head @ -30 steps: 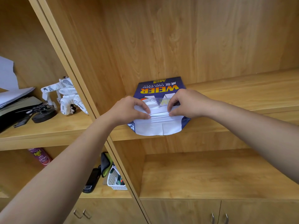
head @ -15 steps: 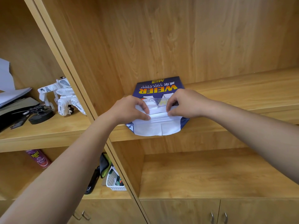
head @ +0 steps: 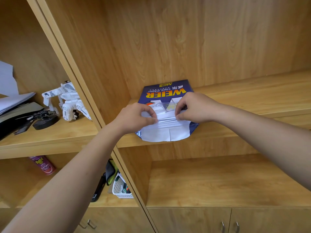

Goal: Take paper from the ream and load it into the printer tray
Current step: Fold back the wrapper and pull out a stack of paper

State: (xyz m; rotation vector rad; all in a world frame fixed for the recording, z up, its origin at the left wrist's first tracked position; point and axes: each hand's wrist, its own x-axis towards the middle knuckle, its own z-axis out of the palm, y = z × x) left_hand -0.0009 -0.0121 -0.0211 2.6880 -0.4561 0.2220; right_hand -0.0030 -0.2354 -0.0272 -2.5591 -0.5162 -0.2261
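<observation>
Right, both grips are pinched shut on paper at the ream's open end: left hand [head: 134, 117] with thumb and fingers on the left part of the exposed sheet edges [head: 168, 122], right hand [head: 195, 107] on the right part, also lifting the clear torn flap of wrapper. The ream [head: 165, 93], blue "WEIER copy paper" wrap, lies flat on the middle shelf [head: 252, 101], tucked against the cupboard's upright divider [head: 79, 81], its opened white end flap hanging over the shelf's front edge.

Progress, as I read it: early. Wrapper is open, a batch of sheets is being separated, nothing is out yet. Pull-out, carry and tray loading all remain. No printer or tray in view.

Around: the left bay holds a white toy robot [head: 67, 100], a black round object with wires, and some stacked papers. Below that, a spray can [head: 42, 164] and a small white basket [head: 120, 187]. Lower right shelf bare, cabinet doors beneath.

Obstructions: nothing blocks the pull toward the person. The loose wrapper flaps could snag the sheets, my guess.
</observation>
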